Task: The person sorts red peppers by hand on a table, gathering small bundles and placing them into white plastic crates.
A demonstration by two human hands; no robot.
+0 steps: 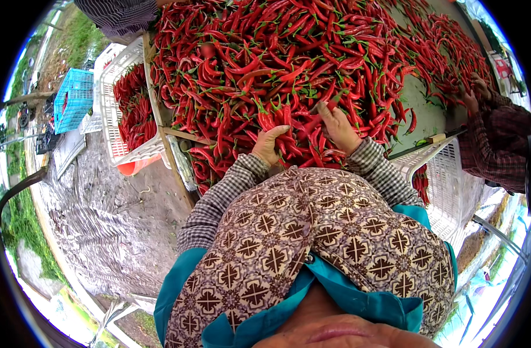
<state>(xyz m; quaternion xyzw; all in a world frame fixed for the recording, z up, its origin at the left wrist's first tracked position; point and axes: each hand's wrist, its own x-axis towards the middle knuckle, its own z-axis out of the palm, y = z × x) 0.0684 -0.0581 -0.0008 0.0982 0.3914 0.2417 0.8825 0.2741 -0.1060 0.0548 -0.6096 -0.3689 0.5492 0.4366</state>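
Note:
A wide heap of red chili peppers [265, 48] with green stems spreads over the table in front of me. My left hand [267, 145] grips a small bunch of red chili peppers [274, 117], stems pointing away from me, with the thumb across them. To its right, my right hand [338, 129] pinches a single chili pepper [331, 104] between thumb and fingers; that pepper is blurred by motion. More loose peppers lie under and between both hands, hiding the tabletop there.
At left, a white plastic crate [113, 126] holds chili peppers, with a blue crate [74, 101] beyond. A wooden edge board [176, 167] borders the heap. Another white crate [444, 182] stands at right. A co-worker in a plaid sleeve [478, 139] reaches into peppers; another person [122, 15] is at top left.

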